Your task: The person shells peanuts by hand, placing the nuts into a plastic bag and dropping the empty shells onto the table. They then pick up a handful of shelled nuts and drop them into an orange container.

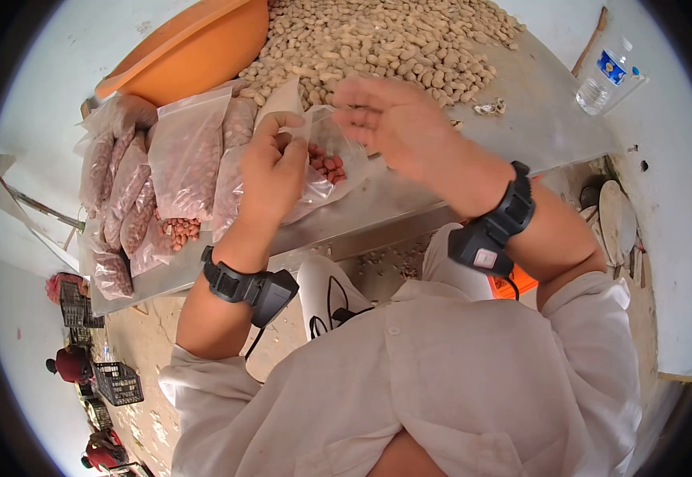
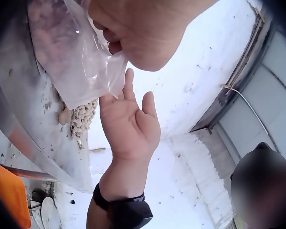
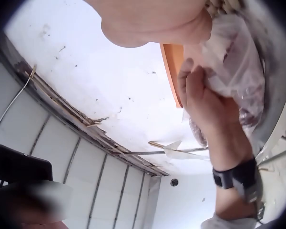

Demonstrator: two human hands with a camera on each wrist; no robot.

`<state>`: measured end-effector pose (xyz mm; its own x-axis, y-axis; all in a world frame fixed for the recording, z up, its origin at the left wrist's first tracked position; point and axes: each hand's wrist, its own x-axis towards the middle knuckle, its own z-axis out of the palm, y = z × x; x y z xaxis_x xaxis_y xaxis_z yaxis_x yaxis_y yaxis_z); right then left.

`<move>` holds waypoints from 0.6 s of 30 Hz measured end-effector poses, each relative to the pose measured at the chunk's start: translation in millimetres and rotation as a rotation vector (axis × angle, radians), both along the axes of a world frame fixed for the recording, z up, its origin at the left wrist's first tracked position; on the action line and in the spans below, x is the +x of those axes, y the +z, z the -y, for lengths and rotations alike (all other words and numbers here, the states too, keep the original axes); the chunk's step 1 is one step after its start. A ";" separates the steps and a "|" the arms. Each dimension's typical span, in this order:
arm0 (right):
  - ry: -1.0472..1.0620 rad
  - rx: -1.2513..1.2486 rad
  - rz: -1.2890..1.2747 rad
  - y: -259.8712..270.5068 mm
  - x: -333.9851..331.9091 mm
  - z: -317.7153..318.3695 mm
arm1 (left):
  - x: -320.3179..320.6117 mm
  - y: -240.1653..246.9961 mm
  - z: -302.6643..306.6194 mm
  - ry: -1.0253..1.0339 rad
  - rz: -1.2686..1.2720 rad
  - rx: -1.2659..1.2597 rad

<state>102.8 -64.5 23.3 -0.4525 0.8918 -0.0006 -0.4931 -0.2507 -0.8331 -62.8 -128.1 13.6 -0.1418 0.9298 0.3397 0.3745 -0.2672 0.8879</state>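
A clear plastic bag (image 1: 338, 163) with red peanut kernels (image 1: 328, 165) inside leans over the table edge between my hands. My left hand (image 1: 273, 176) grips its upper edge with curled fingers, also visible in the left wrist view, where the bag (image 2: 81, 62) hangs from them. To the right of the bag, my right hand (image 1: 405, 127) is raised with fingers extended, slightly blurred. The left wrist view shows its open palm (image 2: 128, 126), fingertips right at the bag's edge. Filled bags of kernels (image 1: 191, 155) stand beside my left hand, some loose kernels (image 1: 180, 229) showing near them.
A large heap of unshelled peanuts (image 1: 377, 40) covers the back of the metal table (image 1: 552, 119). An orange basin (image 1: 191, 52) stands at the back left, a water bottle (image 1: 602, 77) at the far right. Black crates (image 1: 117, 383) and people sit on the floor to the left.
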 end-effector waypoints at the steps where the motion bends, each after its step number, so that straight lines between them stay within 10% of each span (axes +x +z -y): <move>1: 0.016 0.090 0.047 2.2 14.6 -5.5 | 1.2 0.5 -0.1 -0.008 -0.024 -0.009; 8: -0.077 1.263 1.222 -4.4 103.5 -50.5 | 21.0 12.7 -4.5 -0.019 -0.460 0.032; 18: 0.101 1.207 1.335 -9.7 134.6 -62.9 | 87.2 33.2 -80.1 -0.247 0.294 0.068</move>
<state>237.4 -1.6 13.6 -0.7378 0.6481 0.1889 0.5697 0.7478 -0.3409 24.4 -48.0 46.8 -0.0166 0.9247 0.3803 0.0234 -0.3799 0.9247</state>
